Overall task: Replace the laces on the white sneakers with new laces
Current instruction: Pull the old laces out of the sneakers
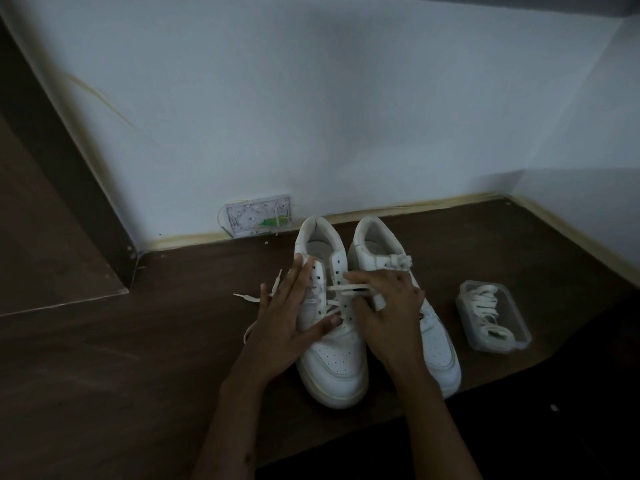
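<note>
Unlacing at centre frame: our left hand [289, 315] lies flat steadying the left sneaker [330, 327], right hand [389, 313] seemingly pinching its old lace [346, 289]; new laces [488, 311] wait untouched.

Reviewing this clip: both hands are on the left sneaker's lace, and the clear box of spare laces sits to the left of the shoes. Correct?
Not quite. In the head view the clear box sits to the right of the shoes. The left hand and right hand are indeed on the left sneaker.
</note>
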Demonstrator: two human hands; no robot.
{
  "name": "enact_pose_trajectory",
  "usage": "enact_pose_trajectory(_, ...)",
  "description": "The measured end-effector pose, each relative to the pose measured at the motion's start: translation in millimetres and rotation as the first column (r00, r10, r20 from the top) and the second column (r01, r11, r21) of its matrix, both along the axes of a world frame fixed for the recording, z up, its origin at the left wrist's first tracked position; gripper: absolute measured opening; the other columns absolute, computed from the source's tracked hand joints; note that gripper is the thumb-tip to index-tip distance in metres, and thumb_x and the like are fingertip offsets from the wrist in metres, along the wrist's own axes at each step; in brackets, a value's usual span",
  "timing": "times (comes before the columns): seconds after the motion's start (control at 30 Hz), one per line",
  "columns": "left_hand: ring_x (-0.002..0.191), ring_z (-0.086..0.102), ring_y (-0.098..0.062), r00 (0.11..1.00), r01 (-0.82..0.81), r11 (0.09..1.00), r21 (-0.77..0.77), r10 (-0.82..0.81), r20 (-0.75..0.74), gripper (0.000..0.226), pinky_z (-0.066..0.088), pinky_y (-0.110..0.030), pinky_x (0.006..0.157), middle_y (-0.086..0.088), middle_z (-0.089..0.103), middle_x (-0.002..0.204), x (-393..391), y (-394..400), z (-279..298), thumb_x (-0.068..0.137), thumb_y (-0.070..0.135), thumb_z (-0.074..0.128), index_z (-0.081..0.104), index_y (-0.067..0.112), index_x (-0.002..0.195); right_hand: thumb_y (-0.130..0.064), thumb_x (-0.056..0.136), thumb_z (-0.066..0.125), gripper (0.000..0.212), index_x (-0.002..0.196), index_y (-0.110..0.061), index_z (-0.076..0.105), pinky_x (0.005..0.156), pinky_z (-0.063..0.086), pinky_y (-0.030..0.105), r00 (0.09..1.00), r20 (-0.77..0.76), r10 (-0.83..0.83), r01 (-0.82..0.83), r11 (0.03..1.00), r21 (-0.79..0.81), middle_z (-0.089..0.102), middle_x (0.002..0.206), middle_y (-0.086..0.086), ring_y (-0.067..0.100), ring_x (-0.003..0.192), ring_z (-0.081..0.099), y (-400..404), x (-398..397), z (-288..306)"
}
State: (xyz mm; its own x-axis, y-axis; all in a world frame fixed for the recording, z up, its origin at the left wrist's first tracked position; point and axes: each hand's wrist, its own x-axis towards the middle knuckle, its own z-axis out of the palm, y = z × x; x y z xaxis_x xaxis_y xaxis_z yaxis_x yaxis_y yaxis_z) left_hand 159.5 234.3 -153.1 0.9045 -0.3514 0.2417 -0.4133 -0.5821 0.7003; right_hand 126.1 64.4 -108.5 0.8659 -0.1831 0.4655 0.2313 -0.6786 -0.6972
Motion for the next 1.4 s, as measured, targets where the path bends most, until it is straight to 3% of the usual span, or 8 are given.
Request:
enact_pose_trajectory(0.17, 0.148, -0.009, -0.002, 0.999, 0.006, 1.0, 0.001, -0.006, 0.032, 0.091, -0.012, -0.042, 0.115, 0.026, -0.014, 0.158, -1, 1, 0, 0.082, 0.077, 0.042, -0.002, 0.042, 0.153, -0.047, 0.08, 0.053, 0.03, 0.094, -0.029, 0.074, 0.091, 0.028, 0.037, 0.998, 0.037, -0.051, 0.058, 0.976, -0.212, 0.069, 0.089, -0.014, 0.011, 0.101, 0.054, 11, 0, 3)
enact_pose_trajectory(0.4, 0.146, -0.002, 0.006, 1.0, -0.022, 0.999, -0.041, 0.023, 0.022, 0.09, -0.011, -0.045, 0.12, 0.026, -0.002, 0.159, 0, 2, 2, 0.082, 0.074, 0.047, 0.003, 0.042, 0.153, -0.009, 0.085, 0.067, 0.015, 0.086, -0.024, 0.068, 0.086, 0.024, 0.032, 0.978, 0.076, -0.195, 0.207, 0.959, -0.196, 0.064, 0.093, -0.007, 0.019, 0.1, 0.051, 3, 4, -8)
enact_pose_trajectory(0.6, 0.143, 0.021, 0.005, 0.991, -0.136, 0.961, -0.242, 0.131, -0.035, 0.067, 0.024, -0.045, 0.119, 0.033, 0.022, 0.153, -16, 4, 2, 0.084, 0.068, 0.056, 0.024, 0.058, 0.142, -0.023, 0.091, 0.061, 0.011, 0.101, -0.024, 0.064, 0.088, 0.028, 0.036, 0.967, 0.072, -0.244, 0.252, 0.954, -0.163, 0.062, 0.108, -0.004, 0.022, 0.108, 0.049, 3, 3, -4)
enact_pose_trajectory(0.7, 0.133, 0.037, 0.007, 0.968, -0.231, 0.932, -0.279, 0.248, 0.027, 0.057, 0.04, -0.031, 0.11, 0.026, 0.043, 0.143, -32, 6, 7, 0.082, 0.058, 0.066, 0.051, 0.042, 0.134, -0.039, 0.091, 0.058, 0.025, 0.111, -0.028, 0.067, 0.092, 0.029, 0.04, 0.979, 0.042, -0.2, 0.204, 0.94, -0.272, 0.064, 0.113, -0.009, 0.018, 0.114, 0.046, 10, 4, -4)
enact_pose_trajectory(0.83, 0.118, 0.052, 0.007, 0.953, -0.229, 0.939, -0.257, 0.269, 0.135, 0.047, 0.047, -0.025, 0.099, 0.028, 0.058, 0.122, -48, 3, 6, 0.075, 0.059, 0.066, 0.072, 0.03, 0.112, -0.023, 0.085, 0.07, 0.012, 0.097, -0.025, 0.072, 0.091, 0.033, 0.047, 0.982, 0.069, -0.178, 0.191, 0.931, -0.311, 0.068, 0.097, -0.008, 0.022, 0.105, 0.054, 17, 4, -8)
enact_pose_trajectory(1.13, 0.116, 0.055, 0.002, 0.964, -0.241, 0.937, -0.252, 0.262, 0.052, 0.046, 0.053, -0.031, 0.092, 0.021, 0.062, 0.116, -49, 5, 8, 0.068, 0.056, 0.076, 0.074, 0.031, 0.107, -0.03, 0.094, 0.055, 0.015, 0.097, -0.022, 0.067, 0.087, 0.03, 0.037, 0.873, 0.182, -0.452, 0.456, 0.889, 0.02, 0.062, 0.109, -0.002, 0.024, 0.106, 0.049, -1, 4, -5)
enact_pose_trajectory(1.3, 0.115, 0.055, 0.007, 0.957, -0.285, 0.909, -0.305, 0.29, -0.03, 0.059, 0.052, -0.029, 0.097, 0.018, 0.064, 0.119, -48, 3, 9, 0.062, 0.057, 0.079, 0.072, 0.028, 0.112, -0.04, 0.091, 0.055, 0.028, 0.112, -0.027, 0.066, 0.095, 0.023, 0.037, 0.962, 0.142, -0.231, 0.263, 0.925, -0.274, 0.064, 0.115, -0.005, 0.018, 0.117, 0.04, 14, 5, -5)
enact_pose_trajectory(1.4, 0.118, 0.054, 0.006, 0.956, -0.293, 0.91, -0.295, 0.283, -0.077, 0.067, 0.051, -0.033, 0.099, 0.015, 0.064, 0.124, -47, 3, 8, 0.058, 0.064, 0.076, 0.071, 0.028, 0.114, -0.027, 0.087, 0.067, 0.015, 0.102, -0.025, 0.071, 0.095, 0.027, 0.042, 0.978, 0.098, -0.182, 0.203, 0.939, -0.278, 0.068, 0.101, -0.006, 0.02, 0.108, 0.051, 21, 5, -13)
